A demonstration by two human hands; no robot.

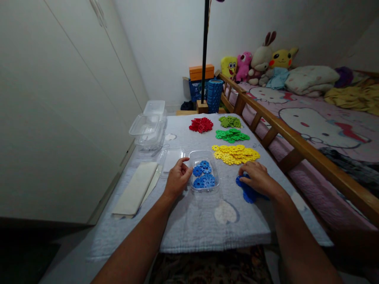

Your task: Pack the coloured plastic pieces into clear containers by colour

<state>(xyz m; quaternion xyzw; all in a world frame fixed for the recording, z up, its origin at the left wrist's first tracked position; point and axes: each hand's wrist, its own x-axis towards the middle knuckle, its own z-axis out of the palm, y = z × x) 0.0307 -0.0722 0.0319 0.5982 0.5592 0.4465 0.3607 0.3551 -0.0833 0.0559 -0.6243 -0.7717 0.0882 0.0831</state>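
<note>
A clear plastic container [218, 179] stands near the middle of the table, with several blue snowflake building discs [204, 180] inside. My left hand [178, 176] is at its left side, thumb and index finger against the rim. To the right, my right hand [257, 177] reaches down onto a pile of darker-looking blue snowflake discs [249, 194]. Its fingers are curled with the thumb at a disc on the pile's edge; the palm hides part of the pile. Just beyond this hand lies a spread of yellow snowflake discs [235, 154].
Green discs [232, 135], light green discs [230, 121] and red discs [201, 125] lie in piles at the back. On the left are stacked clear containers [148, 128], a clear lid [173, 159] and a folded cream sheet [136, 189]. A wooden bed rail [284, 142] borders the right side.
</note>
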